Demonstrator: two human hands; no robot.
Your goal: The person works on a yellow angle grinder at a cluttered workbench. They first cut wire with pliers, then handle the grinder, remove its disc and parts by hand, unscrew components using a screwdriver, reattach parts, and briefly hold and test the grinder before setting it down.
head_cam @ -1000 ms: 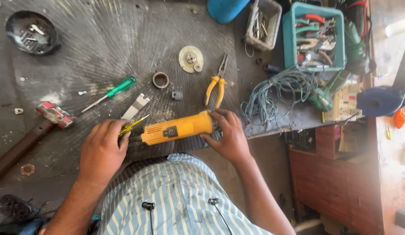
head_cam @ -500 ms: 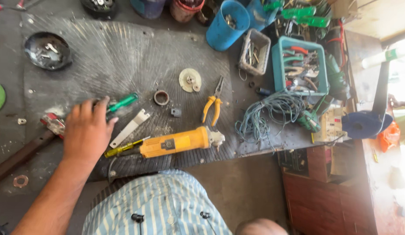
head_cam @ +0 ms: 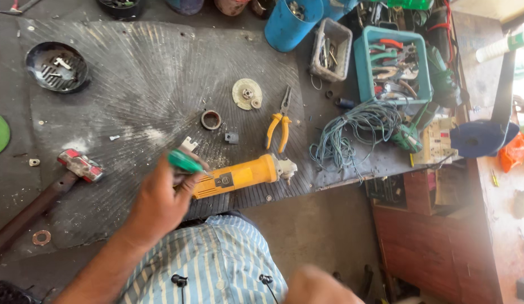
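Left hand (head_cam: pixel 158 205) grips green-handled screwdriver (head_cam: pixel 184 161) (just above yellow grinder (head_cam: pixel 239 175)).

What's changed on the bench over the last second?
The left hand left the grinder, reached left, and now holds the green-handled screwdriver at the grinder's rear. The right hand let go and dropped to the lap. Grinder, pliers and hammer stayed put.

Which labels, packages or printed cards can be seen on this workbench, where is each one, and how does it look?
Label plate: on the yellow angle grinder near the left hand; small dark rectangle.
Printed card: right bench edge, beside the blue wire coil; pale, with red and green marks.
No screens or signs.
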